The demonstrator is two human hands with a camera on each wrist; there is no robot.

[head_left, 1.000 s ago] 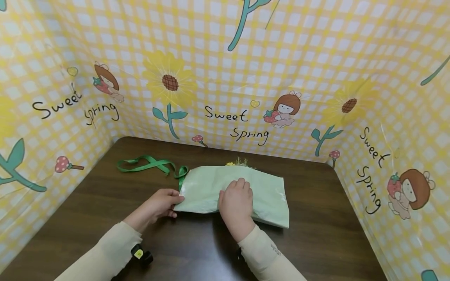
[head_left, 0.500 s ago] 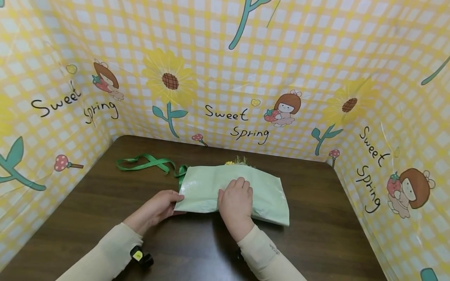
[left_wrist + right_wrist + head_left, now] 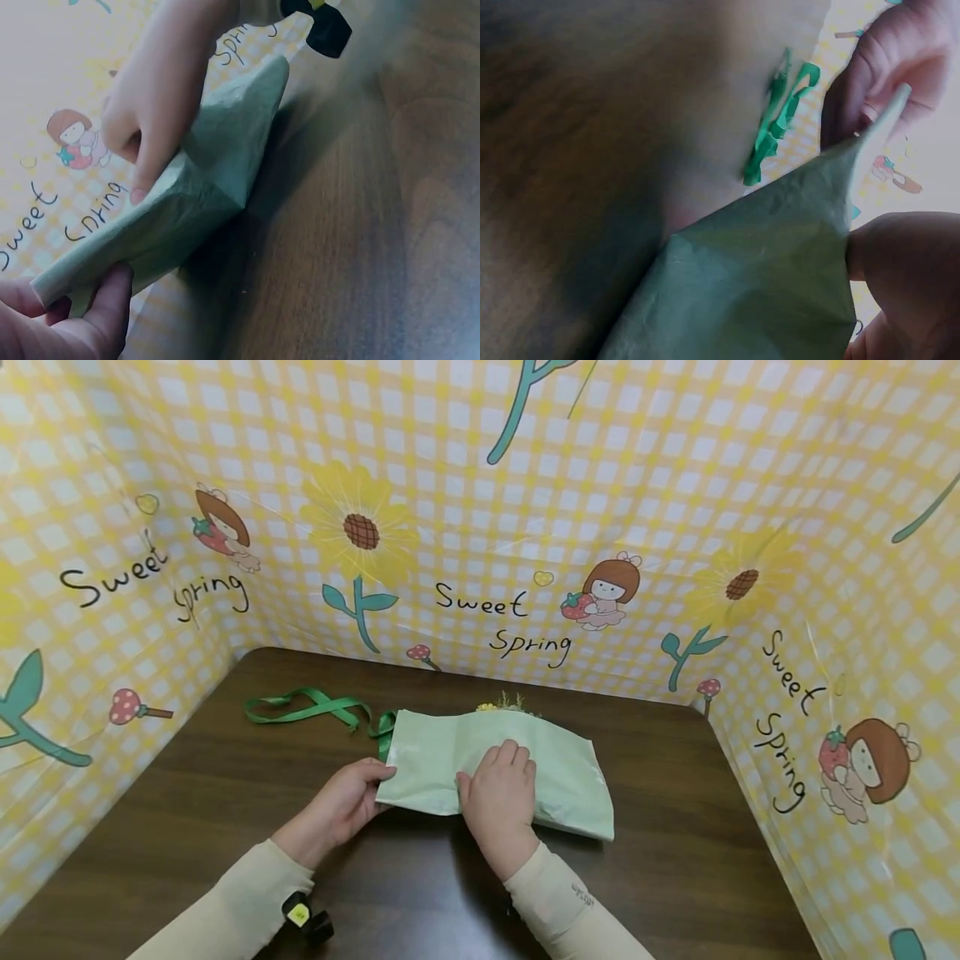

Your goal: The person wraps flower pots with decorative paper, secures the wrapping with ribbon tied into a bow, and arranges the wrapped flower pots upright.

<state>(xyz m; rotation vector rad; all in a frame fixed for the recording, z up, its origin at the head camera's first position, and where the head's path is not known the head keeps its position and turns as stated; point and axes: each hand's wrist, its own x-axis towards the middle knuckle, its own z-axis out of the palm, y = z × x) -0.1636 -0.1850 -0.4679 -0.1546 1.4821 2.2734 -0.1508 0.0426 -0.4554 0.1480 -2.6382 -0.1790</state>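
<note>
A pale green sheet of wrapping paper [image 3: 562, 768] is folded over a small bunch of flowers [image 3: 510, 703]. Only the yellow and green tips show beyond its far edge; the stems are hidden. My left hand [image 3: 348, 797] pinches the paper's left corner between thumb and fingers, holding that edge raised in the left wrist view. On the middle of the paper rests my right hand [image 3: 501, 797], pressing from above with its thumb [image 3: 154, 169] on the ridge of the fold. A green ribbon [image 3: 330, 708] trails out left of the paper.
The dark brown wooden table [image 3: 652, 893] lies under everything. A yellow checked cloth [image 3: 480, 510] with printed flowers and figures rises at the back and both sides. A black wrist device [image 3: 306, 917] sits by the left sleeve.
My left hand has tilted and raised the paper's left corner slightly, shifting a little right. My right hand stays pressed on the middle. The ribbon lies as before.
</note>
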